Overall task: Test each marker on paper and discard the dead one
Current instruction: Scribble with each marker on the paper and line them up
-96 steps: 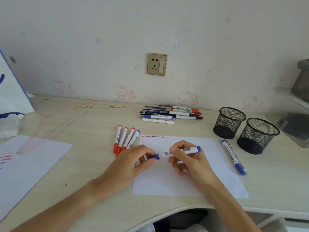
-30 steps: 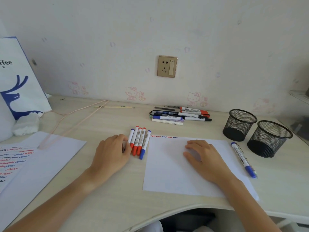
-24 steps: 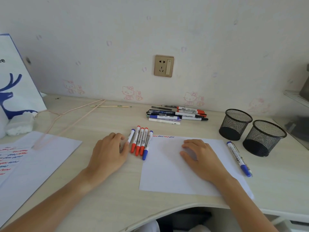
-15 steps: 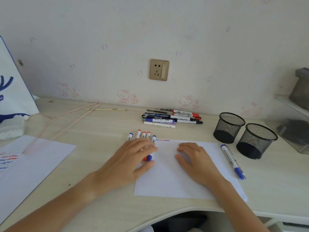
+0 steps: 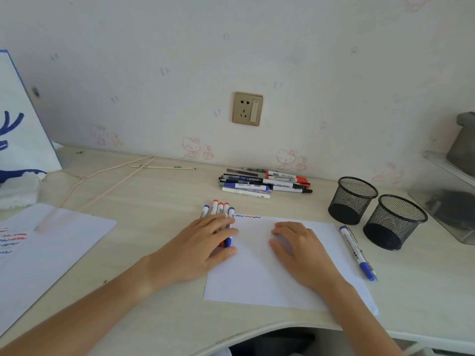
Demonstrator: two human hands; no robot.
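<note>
Left hand [image 5: 203, 249] lies flat, fingers straight, on a row of five markers [image 5: 218, 210] at the left edge of the paper [image 5: 257, 278]; it grips nothing. Right hand [image 5: 300, 250] rests palm down on the paper, fingers relaxed, empty. Short red and blue squiggles [image 5: 248, 216] run along the sheet's top edge. One blue marker [image 5: 356, 251] lies alone just right of the paper, near two mesh cups [image 5: 375, 209]. A pen pile [image 5: 262, 183] sits by the wall.
</note>
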